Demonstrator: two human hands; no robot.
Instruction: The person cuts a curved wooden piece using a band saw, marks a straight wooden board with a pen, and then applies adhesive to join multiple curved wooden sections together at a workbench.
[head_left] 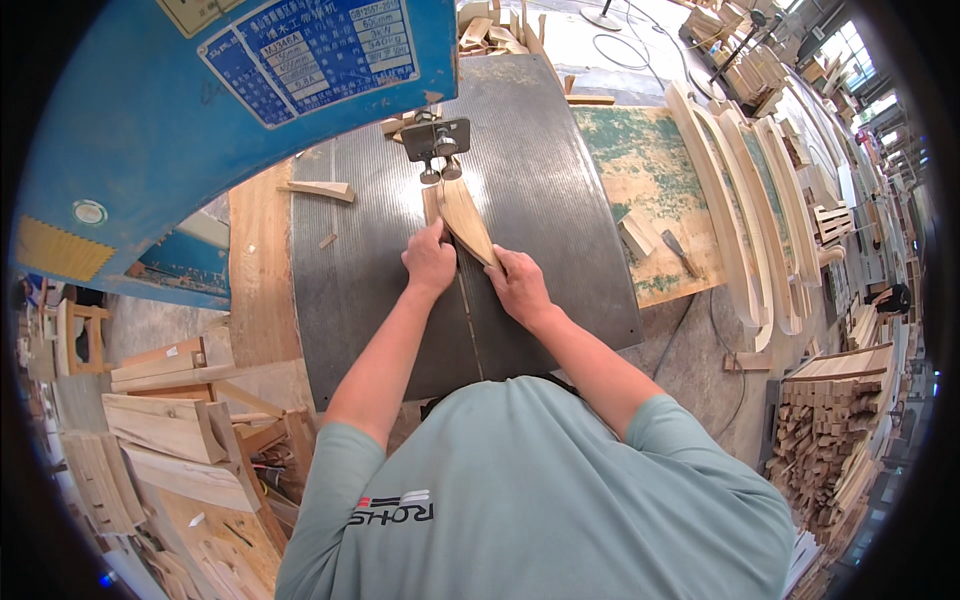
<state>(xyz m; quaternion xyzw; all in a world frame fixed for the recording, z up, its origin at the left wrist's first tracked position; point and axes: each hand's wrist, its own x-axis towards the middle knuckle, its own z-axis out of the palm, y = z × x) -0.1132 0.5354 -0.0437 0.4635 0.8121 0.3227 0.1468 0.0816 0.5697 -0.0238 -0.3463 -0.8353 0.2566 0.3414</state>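
Note:
A curved piece of light wood (464,218) lies on the grey ridged saw table (540,170), its far end at the band saw's blade guide (438,142). My right hand (520,284) grips the near end of this piece, thumb and fingers closed round it. Along its left side lies a narrower, browner wood strip (431,204). My left hand (430,258) is closed at the strip's near end, fingertips pressed against the wood. The blade itself is hard to make out beneath the guide, and the underside of both wood pieces is hidden.
The blue saw body (140,130) arches over the table's left. A wood offcut (322,189) lies on the table's left part. On the right, a worn board (640,150) bears a wood block (638,234) and a scraper-like tool (680,252), beside long curved wooden parts (725,200).

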